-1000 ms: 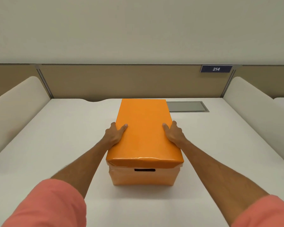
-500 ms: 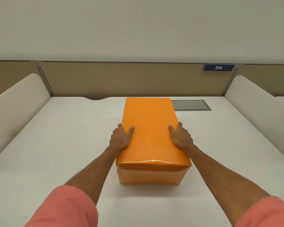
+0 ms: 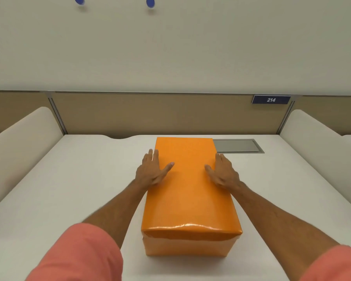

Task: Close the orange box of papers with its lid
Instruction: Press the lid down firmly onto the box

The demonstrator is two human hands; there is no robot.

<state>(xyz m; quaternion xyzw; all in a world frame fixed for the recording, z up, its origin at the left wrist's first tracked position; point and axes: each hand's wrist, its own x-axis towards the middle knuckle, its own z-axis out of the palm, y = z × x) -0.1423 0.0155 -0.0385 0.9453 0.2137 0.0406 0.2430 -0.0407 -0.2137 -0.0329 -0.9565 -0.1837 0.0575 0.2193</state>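
The fingers of the left hand (image 3: pixel 150 171) are spread flat and released, the thumb lying on top of the lid (image 3: pixel 187 185) and the other fingers reaching along its left edge; they clasp nothing. The right hand (image 3: pixel 221 172) mirrors it, fingers loose and extended along the lid's right edge, thumb on the top face. Both palms seem to rest lightly on the lid or just above it; which, cannot be told. The lid sits square over the orange box (image 3: pixel 185 245), its front lip overhanging the paler box wall, and no gap shows from this side. The box stands in the middle of the white desk (image 3: pixel 73 179), near the grey hatch (image 3: pixel 237 146) set into the desk. The closing step looks all but done; what remains is probably a last even press downward, then lifting both hands clear
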